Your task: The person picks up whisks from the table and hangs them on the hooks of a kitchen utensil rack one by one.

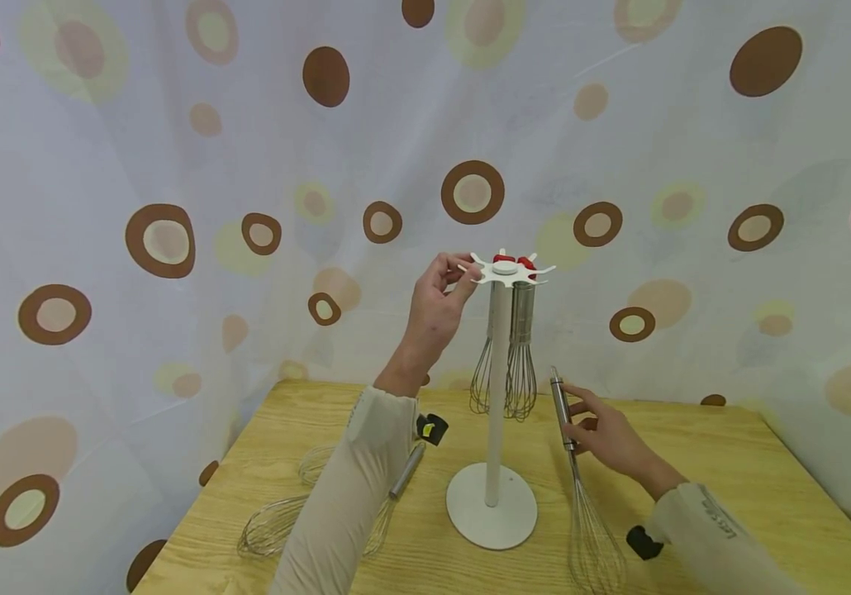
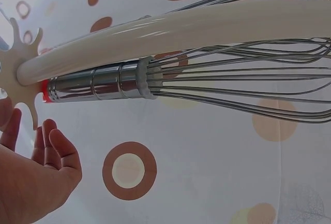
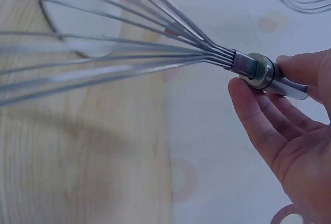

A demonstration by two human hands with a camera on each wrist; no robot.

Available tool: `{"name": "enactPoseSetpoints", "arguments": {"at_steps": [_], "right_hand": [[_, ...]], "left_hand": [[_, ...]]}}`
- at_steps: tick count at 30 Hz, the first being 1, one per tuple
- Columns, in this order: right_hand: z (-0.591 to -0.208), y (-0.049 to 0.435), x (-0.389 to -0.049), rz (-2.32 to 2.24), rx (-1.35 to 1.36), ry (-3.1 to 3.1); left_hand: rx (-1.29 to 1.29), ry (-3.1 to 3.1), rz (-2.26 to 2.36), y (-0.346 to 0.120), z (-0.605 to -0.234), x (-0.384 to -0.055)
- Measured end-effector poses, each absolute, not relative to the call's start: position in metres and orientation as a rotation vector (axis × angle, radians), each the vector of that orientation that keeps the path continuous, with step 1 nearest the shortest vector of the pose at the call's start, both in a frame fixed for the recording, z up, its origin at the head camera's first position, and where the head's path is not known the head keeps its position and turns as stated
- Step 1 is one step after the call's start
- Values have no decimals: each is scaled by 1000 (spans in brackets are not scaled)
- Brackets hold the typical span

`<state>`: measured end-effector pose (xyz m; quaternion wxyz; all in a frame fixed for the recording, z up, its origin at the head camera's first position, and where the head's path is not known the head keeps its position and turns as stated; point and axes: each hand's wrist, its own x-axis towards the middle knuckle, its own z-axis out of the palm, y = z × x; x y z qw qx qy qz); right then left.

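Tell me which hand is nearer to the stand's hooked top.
Left. The left hand touches the left edge of the hooked top; the right hand is lower, off to the right, holding a whisk handle.

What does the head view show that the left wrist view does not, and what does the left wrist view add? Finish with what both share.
Only the head view: the stand's round base, the round cap on its top, the loose whisks lying on the table, and both sleeves.

Only the left wrist view: the underside of the hook ring, where the pole meets it.

Both: the pole, hanging whisks, left hand, spotted sheet, and right hand, though the left wrist view crops that one heavily.
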<state>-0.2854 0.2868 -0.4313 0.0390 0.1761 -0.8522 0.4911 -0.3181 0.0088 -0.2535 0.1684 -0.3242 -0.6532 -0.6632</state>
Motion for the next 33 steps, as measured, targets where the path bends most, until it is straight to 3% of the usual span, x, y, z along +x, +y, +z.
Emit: {"name": "enactPoseSetpoints", "arguments": {"at_steps": [33], "right_hand": [[-349, 259, -264, 1034, 661, -2183]], "left_hand": [[-929, -1835, -1923, 11, -255, -318]]}}
